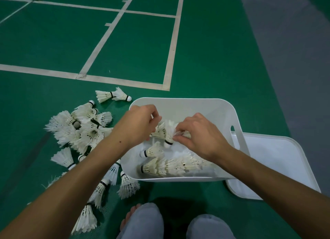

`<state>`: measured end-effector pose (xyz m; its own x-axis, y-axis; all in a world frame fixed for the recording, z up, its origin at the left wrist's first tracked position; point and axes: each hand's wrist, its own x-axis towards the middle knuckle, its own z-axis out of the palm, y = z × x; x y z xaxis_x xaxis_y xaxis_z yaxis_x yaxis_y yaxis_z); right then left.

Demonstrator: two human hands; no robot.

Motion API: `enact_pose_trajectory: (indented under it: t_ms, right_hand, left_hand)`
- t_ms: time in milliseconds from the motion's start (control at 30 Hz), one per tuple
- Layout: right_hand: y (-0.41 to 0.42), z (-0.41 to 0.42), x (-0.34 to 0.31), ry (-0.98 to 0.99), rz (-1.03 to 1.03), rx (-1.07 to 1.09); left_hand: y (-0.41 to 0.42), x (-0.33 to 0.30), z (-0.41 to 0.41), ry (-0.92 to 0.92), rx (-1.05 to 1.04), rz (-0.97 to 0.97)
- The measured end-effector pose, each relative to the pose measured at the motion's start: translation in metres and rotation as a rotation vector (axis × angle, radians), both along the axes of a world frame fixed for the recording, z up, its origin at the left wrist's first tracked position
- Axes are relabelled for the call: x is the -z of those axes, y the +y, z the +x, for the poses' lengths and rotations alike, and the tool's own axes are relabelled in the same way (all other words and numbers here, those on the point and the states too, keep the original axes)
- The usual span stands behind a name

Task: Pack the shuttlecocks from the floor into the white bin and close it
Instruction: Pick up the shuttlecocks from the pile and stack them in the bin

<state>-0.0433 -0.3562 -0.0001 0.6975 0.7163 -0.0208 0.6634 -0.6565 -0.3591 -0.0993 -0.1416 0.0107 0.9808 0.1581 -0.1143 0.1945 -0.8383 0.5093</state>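
Note:
The white bin (221, 112) stands open on the green floor, with several white feather shuttlecocks (171, 164) lying in a nested row along its near side. Over the bin, my left hand (137, 122) and my right hand (198, 133) both pinch a small stack of shuttlecocks (165, 131), cork end pointing down. A big pile of shuttlecocks (82, 130) lies on the floor left of the bin, and more are scattered under my left forearm. Two joined shuttlecocks (112, 95) lie apart beyond the pile.
The bin's white lid (273, 163) lies flat on the floor, partly under the bin's right side. My knees in grey trousers (142, 222) and a bare foot are at the bottom. White court lines (167, 64) cross the green floor beyond; grey flooring is at the right.

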Motion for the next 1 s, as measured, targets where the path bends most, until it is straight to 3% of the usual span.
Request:
enact_pose_trajectory:
  t_ms: [100,267,567,1000]
  right_hand:
    - [-0.001,0.005,0.016,0.153,-0.054,0.205]
    - [0.016,0.003,0.041,0.304,-0.132,0.295]
    - [0.032,-0.003,0.062,0.458,-0.144,0.287]
    - [0.043,0.001,0.080,0.712,-0.110,0.326]
  left_hand:
    - [-0.005,0.017,0.007,0.214,0.149,0.096]
    - [-0.014,0.051,0.017,0.543,0.312,0.282]
    - [-0.004,0.080,0.026,0.627,0.269,0.228]
    - [-0.006,0.082,0.026,0.571,0.279,0.193]
